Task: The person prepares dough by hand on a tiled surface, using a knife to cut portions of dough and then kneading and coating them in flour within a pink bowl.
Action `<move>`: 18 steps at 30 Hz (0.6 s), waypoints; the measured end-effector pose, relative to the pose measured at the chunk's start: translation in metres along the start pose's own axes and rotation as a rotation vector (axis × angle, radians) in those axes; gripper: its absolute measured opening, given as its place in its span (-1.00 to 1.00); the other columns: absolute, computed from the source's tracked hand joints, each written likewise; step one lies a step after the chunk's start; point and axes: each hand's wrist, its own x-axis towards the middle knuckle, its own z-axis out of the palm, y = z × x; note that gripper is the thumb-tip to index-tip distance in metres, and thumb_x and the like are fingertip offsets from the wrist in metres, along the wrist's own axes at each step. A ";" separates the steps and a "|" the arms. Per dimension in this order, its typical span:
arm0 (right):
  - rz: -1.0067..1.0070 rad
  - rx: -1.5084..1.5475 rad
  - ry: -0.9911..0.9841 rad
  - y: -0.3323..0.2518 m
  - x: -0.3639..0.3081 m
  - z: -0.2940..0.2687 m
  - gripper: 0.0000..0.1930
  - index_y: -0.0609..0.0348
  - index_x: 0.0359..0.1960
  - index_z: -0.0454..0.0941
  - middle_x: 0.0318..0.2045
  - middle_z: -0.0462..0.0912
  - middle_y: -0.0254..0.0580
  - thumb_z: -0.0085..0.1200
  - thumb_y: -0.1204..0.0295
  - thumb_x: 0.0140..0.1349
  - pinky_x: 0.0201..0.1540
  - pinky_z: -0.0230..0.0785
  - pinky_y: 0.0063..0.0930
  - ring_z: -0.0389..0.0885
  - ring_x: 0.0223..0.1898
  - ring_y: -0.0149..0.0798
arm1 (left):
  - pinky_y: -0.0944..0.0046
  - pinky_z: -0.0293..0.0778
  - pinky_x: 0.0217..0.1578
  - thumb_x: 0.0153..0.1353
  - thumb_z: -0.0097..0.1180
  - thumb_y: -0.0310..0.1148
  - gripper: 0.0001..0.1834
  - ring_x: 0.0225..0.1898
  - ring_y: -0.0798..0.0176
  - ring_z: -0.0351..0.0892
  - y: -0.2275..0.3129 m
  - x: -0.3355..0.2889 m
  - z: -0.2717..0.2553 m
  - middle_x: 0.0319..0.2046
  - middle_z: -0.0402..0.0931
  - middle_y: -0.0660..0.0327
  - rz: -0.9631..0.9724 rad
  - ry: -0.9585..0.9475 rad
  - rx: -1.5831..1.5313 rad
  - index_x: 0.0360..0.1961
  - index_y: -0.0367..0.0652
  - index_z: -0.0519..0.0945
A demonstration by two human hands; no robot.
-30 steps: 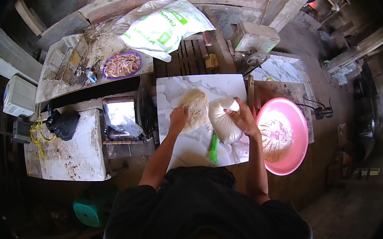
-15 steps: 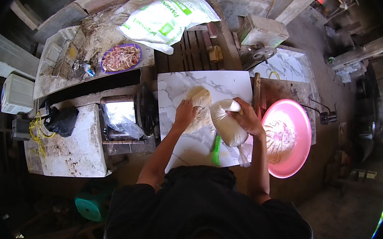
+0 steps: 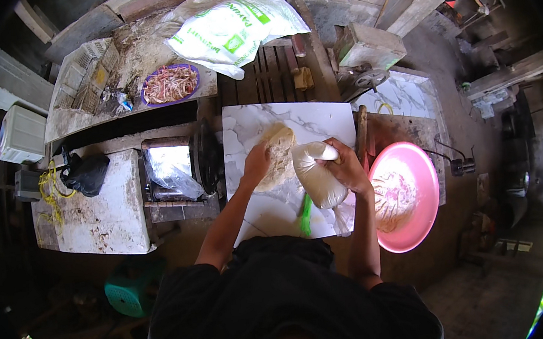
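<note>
From the head view, we seem to be spreading the floury heap (image 3: 281, 152) mid-marbled board (image 3: 325, 114), our left hand's (image 3: 258, 160) closure unclear. Our right hand (image 3: 347, 168) grips a powder-filled plastic bag (image 3: 318, 179) over the board's right side; the next move likely calls for steady support.

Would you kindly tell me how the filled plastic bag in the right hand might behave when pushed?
The bag would probably sag and change shape, since its thin-looking plastic creases near the right hand. It is likely fairly heavy, as it looks plumply filled.
</note>
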 end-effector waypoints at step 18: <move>-0.121 0.129 0.189 0.020 -0.004 0.003 -0.72 0.27 -0.27 0.35 -0.43 0.39 -0.43 -0.12 0.77 -0.07 -0.34 0.19 -0.79 0.31 -0.37 -0.61 | 0.10 0.30 -0.19 -0.14 0.10 -0.34 -0.56 -0.24 -0.11 0.36 0.010 0.029 -0.010 -0.37 0.41 -0.07 0.078 -0.258 0.126 -0.24 -0.38 0.32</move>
